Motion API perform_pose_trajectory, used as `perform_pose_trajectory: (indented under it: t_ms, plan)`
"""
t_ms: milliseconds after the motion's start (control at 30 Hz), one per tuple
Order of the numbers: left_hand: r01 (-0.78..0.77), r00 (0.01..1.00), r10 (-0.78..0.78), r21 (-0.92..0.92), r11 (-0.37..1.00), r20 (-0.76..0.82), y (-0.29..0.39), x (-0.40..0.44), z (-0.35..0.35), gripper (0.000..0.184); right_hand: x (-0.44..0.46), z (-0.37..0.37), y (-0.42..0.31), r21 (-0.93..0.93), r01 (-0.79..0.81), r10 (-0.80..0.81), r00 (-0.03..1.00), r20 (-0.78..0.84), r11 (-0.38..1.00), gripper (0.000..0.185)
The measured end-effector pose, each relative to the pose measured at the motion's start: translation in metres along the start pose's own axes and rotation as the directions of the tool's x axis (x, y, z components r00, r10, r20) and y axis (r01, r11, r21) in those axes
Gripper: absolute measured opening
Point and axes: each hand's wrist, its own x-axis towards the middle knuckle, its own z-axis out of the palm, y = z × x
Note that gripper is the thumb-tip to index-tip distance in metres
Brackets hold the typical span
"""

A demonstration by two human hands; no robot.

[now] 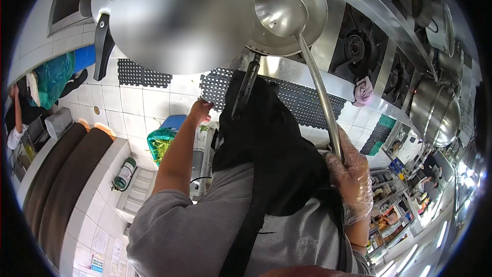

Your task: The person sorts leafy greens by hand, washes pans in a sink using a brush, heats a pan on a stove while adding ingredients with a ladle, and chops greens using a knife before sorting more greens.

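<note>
A: How are the hands?
B: The right hand [353, 177], in a clear plastic glove, is wrapped round the handle of one ladle [281, 11]. The left hand [201, 112] has its fingers partly bent; I can't tell whether it grips anything.

A: And the ladle itself?
B: All metal, shiny, with a deep round bowl and a long, straight handle. It slants forward and leftward from the right hand.

A: Where does the bowl end up?
B: Ahead of both hands, within the outline of one wok [316, 7]. I can't tell if they touch. The wok is wide, pale grey and metallic, its dark handle [247, 84] pointing back to the right of the left hand. Its contents are unclear; the ladle's bowl shows a few small specks.

A: What else is near the left hand?
B: Just behind and left, one green basket [155, 136] with thin green stalks [162, 149] in it. Ahead and left, one silvery pot [102, 1] with a black handle [103, 46], partly covered by a blurred silvery oval [179, 20].

A: Beyond the right hand?
B: Ahead of it, one pink cloth [364, 91] on the stove edge [382, 103] and two visible burners [354, 47]. Farther right, one big steel pot [435, 113]; its inside is hidden.
</note>
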Motion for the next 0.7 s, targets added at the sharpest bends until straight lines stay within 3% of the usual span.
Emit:
perform_pose_trajectory:
  t_ms: [133,167,200,233,267,333,367,433,467,500,533,600,667,700]
  plan:
    - [0.007,1.000,-0.007,0.047,0.999,0.007,-0.011,0.014,0.011,0.036,0.004,0.000,-0.006,0.005,-0.080,0.080,0.997,0.001,0.997,0.063]
    - [-0.014,0.997,0.015,-0.022,1.000,0.070,-0.027,0.035,0.007,0.035,0.004,0.001,0.003,0.001,-0.085,0.085,0.996,-0.002,0.996,0.063]
    - [-0.032,0.991,0.045,-0.093,0.995,0.130,-0.036,0.047,0.007,0.034,0.006,0.003,0.019,-0.038,0.049,-0.051,0.998,-0.042,0.998,0.062]
    - [-0.035,0.999,0.035,-0.001,0.999,0.015,-0.004,0.009,0.017,0.033,0.008,0.004,0.027,-0.083,0.183,-0.190,0.979,-0.078,0.980,0.062]
    - [-0.040,0.999,0.040,-0.005,0.999,0.017,0.001,0.004,0.021,0.033,0.006,0.002,0.022,-0.088,0.186,-0.193,0.978,-0.081,0.979,0.062]
    - [-0.040,0.999,0.041,0.034,0.999,-0.015,0.014,0.000,0.022,0.035,0.004,-0.007,0.000,0.253,-0.223,0.221,0.975,0.036,0.941,0.060]
    - [-0.052,0.999,0.052,0.001,0.999,-0.008,0.010,0.007,0.022,0.037,0.001,-0.011,-0.008,0.243,-0.200,0.198,0.980,0.031,0.949,0.060]
    - [-0.079,0.997,0.080,-0.063,0.995,0.006,0.002,0.013,0.021,0.039,-0.010,-0.020,-0.028,0.423,-0.179,0.185,0.982,0.028,0.888,0.062]
    - [-0.522,0.853,0.489,0.271,0.808,0.185,-0.057,0.079,0.011,0.038,-0.021,-0.021,-0.047,0.467,-0.185,0.217,0.976,-0.016,0.865,0.062]
    - [-0.534,0.840,0.543,0.224,0.815,0.026,-0.046,0.053,0.015,0.037,-0.025,-0.030,-0.067,0.487,-0.061,0.088,0.996,-0.031,0.871,0.067]
    - [-0.320,0.947,0.316,-0.103,0.942,-0.057,-0.022,0.016,0.017,0.041,-0.028,-0.034,-0.050,0.450,0.028,0.016,0.996,-0.093,0.893,0.057]
    - [-0.331,0.938,0.311,-0.135,0.934,-0.151,-0.017,-0.023,0.011,0.042,-0.031,-0.045,-0.072,0.464,0.311,-0.226,0.947,-0.229,0.830,0.056]
    - [-0.332,0.941,0.283,-0.353,0.875,-0.185,-0.037,-0.042,0.010,0.040,-0.043,-0.042,-0.143,0.322,0.384,-0.311,0.915,-0.256,0.866,0.057]
    - [-0.527,0.850,0.468,-0.349,0.775,-0.243,-0.075,-0.019,0.016,0.038,-0.032,-0.035,-0.161,0.205,0.553,-0.495,0.824,-0.275,0.807,0.057]
